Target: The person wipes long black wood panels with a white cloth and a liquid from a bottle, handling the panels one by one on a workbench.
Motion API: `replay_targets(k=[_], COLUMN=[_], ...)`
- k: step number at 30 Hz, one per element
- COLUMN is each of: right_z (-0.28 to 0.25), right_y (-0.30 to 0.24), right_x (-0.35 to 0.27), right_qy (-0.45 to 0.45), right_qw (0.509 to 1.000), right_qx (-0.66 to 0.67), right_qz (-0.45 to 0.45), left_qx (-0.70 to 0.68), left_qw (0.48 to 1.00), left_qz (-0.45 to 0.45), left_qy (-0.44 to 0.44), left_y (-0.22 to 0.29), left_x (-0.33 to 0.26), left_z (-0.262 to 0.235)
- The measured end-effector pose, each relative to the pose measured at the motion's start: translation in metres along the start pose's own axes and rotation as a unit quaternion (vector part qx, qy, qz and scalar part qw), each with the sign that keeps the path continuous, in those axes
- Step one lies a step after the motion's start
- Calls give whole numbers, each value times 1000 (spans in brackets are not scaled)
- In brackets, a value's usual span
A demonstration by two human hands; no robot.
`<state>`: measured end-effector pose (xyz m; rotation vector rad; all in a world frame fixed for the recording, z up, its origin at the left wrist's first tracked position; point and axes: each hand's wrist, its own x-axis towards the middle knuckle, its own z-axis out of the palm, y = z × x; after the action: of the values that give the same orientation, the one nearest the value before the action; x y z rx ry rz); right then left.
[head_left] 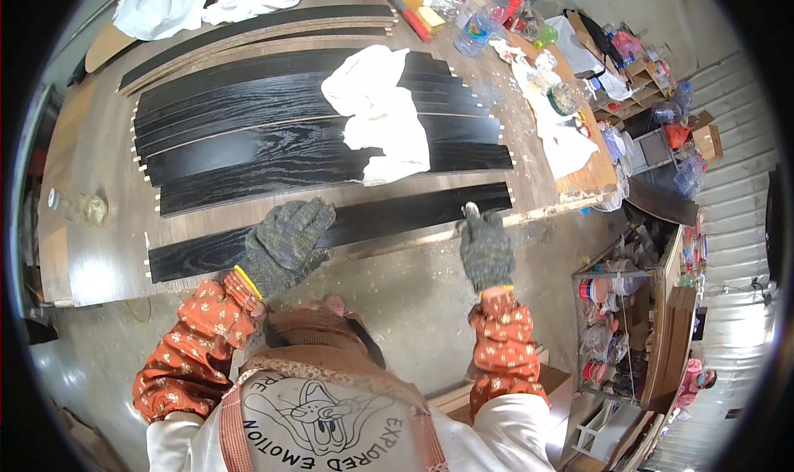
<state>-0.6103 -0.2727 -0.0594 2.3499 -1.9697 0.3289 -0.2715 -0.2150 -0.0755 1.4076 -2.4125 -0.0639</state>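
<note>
I have the fingers of the left hand (289, 245), in a dark grey knitted glove, lying close together and bent over the near black plank (389, 222), left of its middle; I cannot tell whether they grip it. The right hand (486, 249), gloved alike, is at the plank's right end, its fingers drawn together with something pale at the tip; I cannot tell if they hold anything. That plank lies along the near edge of the tabletop (107, 162), short pale pegs on its ends. Just beyond I see more black planks (256, 145) side by side, a crumpled white cloth (385, 141) across them. Farther out are dark-topped strips (265, 38), a clear plastic bottle (478, 32) and, well to the left, a glass jar (74, 206) on its side.
</note>
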Motion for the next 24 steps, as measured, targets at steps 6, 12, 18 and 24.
replay_targets(k=[6, 12, 18, 24], right_z=[2, -10, 3, -3], right_y=[6, -5, -40, -20], right_x=[6, 9, 6, 24], right_qy=[18, -57, -76, -41], right_qw=[1000, 998, 997, 998], right_qx=[0, 3, 5, 15], right_qz=[-24, 9, 12, 48], left_qx=[28, 6, 12, 11], left_qw=[999, 1000, 1000, 1000], left_qz=[27, 26, 2, 10], left_qy=[-11, -14, -21, -13], left_y=[-4, -4, 2, -1], left_x=[-2, -3, -1, -2], left_z=[3, 4, -6, -7])
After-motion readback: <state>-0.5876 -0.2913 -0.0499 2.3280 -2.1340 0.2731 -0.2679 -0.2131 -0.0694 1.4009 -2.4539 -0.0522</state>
